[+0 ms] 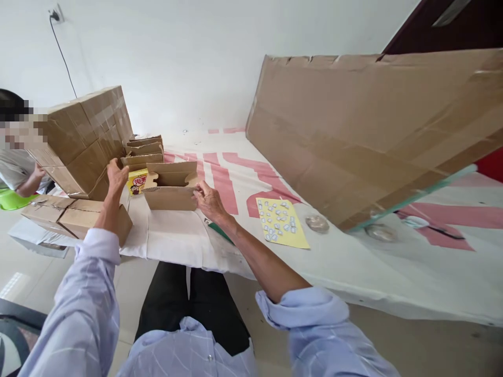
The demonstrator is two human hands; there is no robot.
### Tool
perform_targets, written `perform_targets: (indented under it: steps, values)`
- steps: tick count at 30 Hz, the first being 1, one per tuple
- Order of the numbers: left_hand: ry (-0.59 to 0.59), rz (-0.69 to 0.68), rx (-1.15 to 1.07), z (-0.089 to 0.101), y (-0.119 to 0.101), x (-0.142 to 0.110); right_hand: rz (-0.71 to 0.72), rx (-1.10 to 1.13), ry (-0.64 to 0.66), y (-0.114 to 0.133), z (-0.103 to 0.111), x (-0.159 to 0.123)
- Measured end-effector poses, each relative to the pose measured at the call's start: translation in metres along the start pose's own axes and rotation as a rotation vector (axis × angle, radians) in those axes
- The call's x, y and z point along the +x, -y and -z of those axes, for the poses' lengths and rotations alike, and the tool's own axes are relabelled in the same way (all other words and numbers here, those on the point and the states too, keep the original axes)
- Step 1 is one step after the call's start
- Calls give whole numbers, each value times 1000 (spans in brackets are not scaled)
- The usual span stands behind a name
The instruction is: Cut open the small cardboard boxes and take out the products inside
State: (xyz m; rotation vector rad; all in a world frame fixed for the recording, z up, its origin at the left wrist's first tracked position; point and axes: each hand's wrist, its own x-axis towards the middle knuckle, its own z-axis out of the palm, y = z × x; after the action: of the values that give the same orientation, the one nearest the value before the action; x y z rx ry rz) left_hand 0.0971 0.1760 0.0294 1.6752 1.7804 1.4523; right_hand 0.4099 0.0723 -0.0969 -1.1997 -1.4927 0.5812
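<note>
A small open cardboard box stands at the near edge of the cloth-covered table, its flaps raised. My right hand pinches its right end between thumb and fingers. Just left of it is a yellow packet with red lettering. My left hand is closed beside that packet, by the upright cardboard flaps of more boxes behind. What its fingertips grip is hidden.
A tall taped carton stack and a long carton stand at left, with a person's arm beyond. A yellow sheet with small pieces lies right of centre. A big cardboard panel leans over the table.
</note>
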Motion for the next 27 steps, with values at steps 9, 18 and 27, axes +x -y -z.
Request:
perform_targets:
  steps: [9,18,27]
  values:
    - [303,-3,-64,-3,26,-165,-38,70,41,25,-73,27]
    - [221,229,-11,-93,65,-115,113,1,18,16,-66,-7]
    - [156,301,6,-112,83,-65,65,-554,-76,-58,38,-113]
